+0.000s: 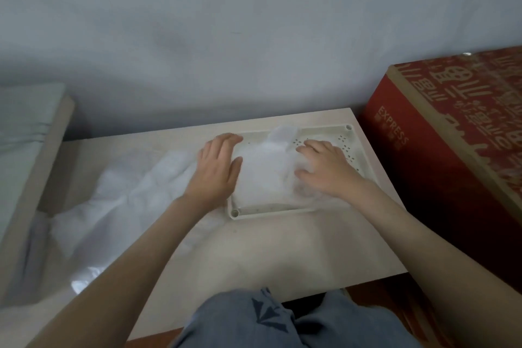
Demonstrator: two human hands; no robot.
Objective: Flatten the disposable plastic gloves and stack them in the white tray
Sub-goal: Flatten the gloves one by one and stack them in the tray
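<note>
Centre-right of frame, thin translucent plastic gloves (pixel 262 169) lie in the shallow white plastic tray (pixel 282 210), pressed by flat, spread left hand (pixel 216 169) and right hand (pixel 324 167). Featherlight, limp, slippery film; probably best pinched at cuffs.

- The left grip (pixel 216 167) is a bare hand above the tabletop (pixel 268 248); the picture is too soft to show its nails.
- The right grip (pixel 324 169) is likewise a bare hand, with broad knuckles.
- The left forearm (pixel 127 263) and the right forearm (pixel 423 234) are long and slim, uncovered from the wrist to the picture's lower edge.
- At the tabletop's near edge sits a blue-grey garment (pixel 226 319) of soft, creased cloth, bunched into folds.
- On that cloth is a dark navy mark (pixel 269 316) of sharp, angular, arrowhead-like shapes.
- Whether the garment is trousers or a shirt hem cannot be told.
</note>
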